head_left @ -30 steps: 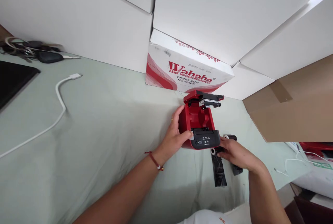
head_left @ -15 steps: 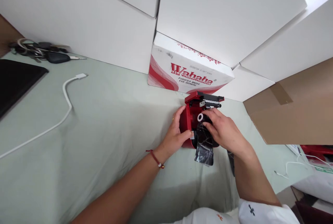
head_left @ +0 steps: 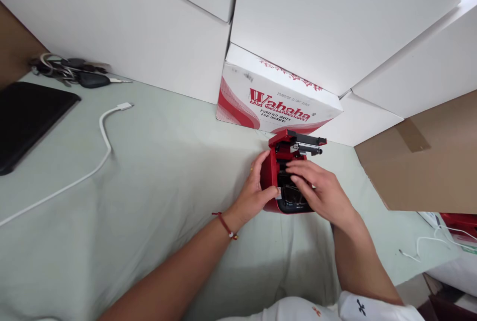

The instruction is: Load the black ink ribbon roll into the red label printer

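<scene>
A small red label printer (head_left: 271, 182) stands on the cloth with its lid (head_left: 305, 139) raised on the far side. My left hand (head_left: 254, 189) grips its left wall, fingers behind and thumb on the front corner by a grey tab (head_left: 278, 193). My right hand (head_left: 320, 187) reaches into the open compartment from the right, thumb and fingers bent around a black marble-patterned label roll (head_left: 292, 196). Most of the roll is hidden by the compartment and my fingers. Under the lid shows a dark roller (head_left: 307, 149).
Behind the printer is a Wahaba-style printed water carton (head_left: 238, 107) against white boxes (head_left: 149, 38). A brown cardboard box (head_left: 421, 162) stands to the right. At left lie keys (head_left: 93, 80), a black flat case (head_left: 33, 122) and a white cable (head_left: 106, 142).
The black label roll has gone down into the compartment; its white core and the strip hanging over the front no longer show. My left hand keeps its hold on the printer.
</scene>
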{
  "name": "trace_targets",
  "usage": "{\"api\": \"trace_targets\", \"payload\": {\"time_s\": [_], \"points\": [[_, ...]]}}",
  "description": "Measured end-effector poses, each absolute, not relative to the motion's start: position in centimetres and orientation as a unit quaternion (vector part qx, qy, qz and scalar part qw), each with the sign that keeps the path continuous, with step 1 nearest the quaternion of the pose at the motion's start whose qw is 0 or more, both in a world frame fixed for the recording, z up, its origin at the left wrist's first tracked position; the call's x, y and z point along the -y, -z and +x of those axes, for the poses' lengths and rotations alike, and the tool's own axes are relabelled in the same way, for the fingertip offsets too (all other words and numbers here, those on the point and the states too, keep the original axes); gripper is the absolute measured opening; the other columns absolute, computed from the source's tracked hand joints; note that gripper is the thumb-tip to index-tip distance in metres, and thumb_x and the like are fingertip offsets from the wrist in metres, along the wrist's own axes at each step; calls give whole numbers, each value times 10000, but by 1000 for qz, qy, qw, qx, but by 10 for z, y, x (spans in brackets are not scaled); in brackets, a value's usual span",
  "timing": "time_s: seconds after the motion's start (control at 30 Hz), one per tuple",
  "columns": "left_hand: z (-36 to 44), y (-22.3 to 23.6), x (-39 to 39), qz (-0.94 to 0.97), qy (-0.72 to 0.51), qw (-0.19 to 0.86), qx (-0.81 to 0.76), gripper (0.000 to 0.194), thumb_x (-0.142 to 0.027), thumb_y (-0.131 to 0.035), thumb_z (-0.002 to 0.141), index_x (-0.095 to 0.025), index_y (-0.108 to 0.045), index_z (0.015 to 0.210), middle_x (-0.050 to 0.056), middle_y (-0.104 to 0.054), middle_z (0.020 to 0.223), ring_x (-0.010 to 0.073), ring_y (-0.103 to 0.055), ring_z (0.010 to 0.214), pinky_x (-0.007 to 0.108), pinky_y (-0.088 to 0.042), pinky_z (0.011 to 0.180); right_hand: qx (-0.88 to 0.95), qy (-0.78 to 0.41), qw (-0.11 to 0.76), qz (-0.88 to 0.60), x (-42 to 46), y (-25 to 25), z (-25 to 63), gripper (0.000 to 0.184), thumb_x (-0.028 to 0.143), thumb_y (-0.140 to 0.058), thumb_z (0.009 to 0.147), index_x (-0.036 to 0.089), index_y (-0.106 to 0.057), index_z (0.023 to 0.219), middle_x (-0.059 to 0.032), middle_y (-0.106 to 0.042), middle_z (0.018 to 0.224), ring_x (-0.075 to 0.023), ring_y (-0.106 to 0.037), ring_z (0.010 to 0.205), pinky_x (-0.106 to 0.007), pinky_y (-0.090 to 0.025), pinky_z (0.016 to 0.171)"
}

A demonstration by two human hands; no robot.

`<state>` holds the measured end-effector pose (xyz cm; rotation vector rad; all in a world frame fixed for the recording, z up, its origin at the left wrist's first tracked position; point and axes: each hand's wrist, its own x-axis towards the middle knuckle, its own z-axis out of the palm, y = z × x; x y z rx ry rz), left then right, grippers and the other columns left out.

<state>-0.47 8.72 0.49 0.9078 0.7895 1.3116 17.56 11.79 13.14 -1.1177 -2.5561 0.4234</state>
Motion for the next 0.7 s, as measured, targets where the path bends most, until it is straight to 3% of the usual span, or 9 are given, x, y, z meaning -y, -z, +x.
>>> {"api": "trace_targets", "payload": {"time_s": [0.23,0.5,0.7], "points": [[-1,-4,-83,387,-584,626,-342,979,-264,-747,826,-352,-340,1712,57,-356,1813,385,-281,1705,591,-233,1415,913,-123,199,-334,-55,-121,198,374,75,-627,1040,241,-722,1362,-100,-801,1363,-242,-746,1275,-464,-632,1118],[-5,-12,-82,337,-559,702,-286,1201,-280,-766,847,-388,-25,1786,53,-268,1865,378,-244,1721,599,-283,1385,910,-80,233,-334,-42,-106,215,400,16,-625,998,203,-725,1337,-106,-822,1306,-229,-755,1280,-487,-588,1203],[-8,-18,-82,337,-537,728,-261,1165,-252,-735,889,-368,-5,1789,62,-158,1900,350,-204,1737,565,-263,1393,910,-81,243,-326,-44,-100,216,384,2,-618,1004,174,-722,1331,-115,-823,1283,-216,-742,1292,-467,-579,1213]]}}
